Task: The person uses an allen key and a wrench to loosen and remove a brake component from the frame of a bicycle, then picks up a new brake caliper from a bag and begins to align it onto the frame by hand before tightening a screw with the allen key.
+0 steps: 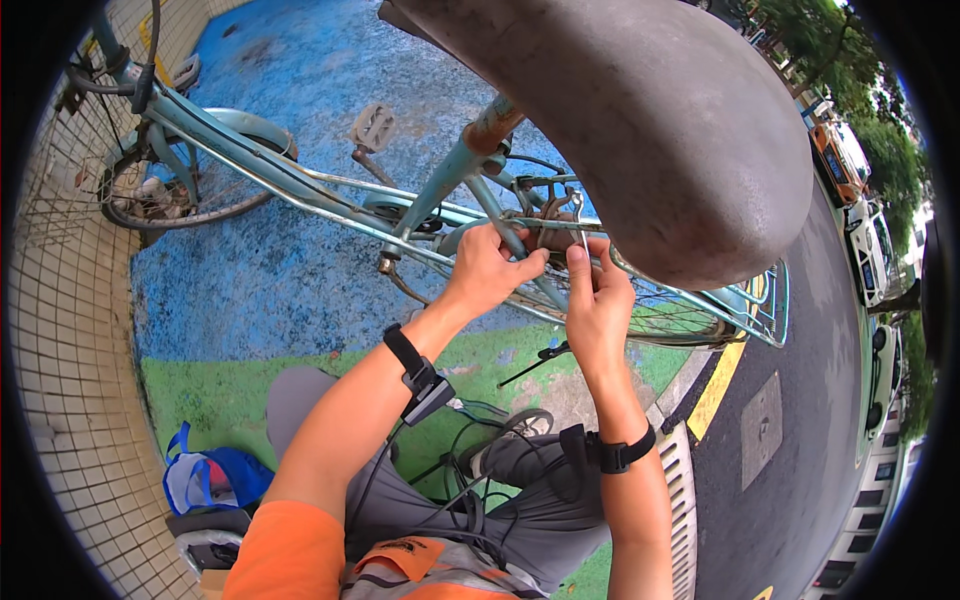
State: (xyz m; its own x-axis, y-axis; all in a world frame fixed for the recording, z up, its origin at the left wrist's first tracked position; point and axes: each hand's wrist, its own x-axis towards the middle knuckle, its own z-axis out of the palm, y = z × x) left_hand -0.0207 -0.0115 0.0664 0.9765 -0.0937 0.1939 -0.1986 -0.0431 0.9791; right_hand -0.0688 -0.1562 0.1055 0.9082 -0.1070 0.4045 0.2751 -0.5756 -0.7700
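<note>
Beneath the saddle [700, 140], two bare hands work at the rear of one pale-blue bike [445, 192]. It has one saddle and two wheels, the front wheel [225, 207] at the far left and the rear wheel [668, 325] right of the hands; one pedal [373, 128] shows plainly. Each forearm wears one black band, and at least three vehicles line the road [790, 400].

The left hand [492, 270] is narrow, thumb stretched toward the brown part [556, 236] behind the seat tube, fingers bent around a frame tube; whether it grips anything is hidden. The right hand [600, 297] is pinched nearly closed, thumb and forefinger on the lower end of a slim silver piece [580, 212] that stands upright beside the brown part. I cannot tell whether it is a tool.

Frame tubes crowd the left hand, and the saddle's edge hangs just beside the right. Room opens between the forearms, above green ground [220, 385] and loose black cables [470, 500]. A tiled wall [75, 340] bounds the left side.
</note>
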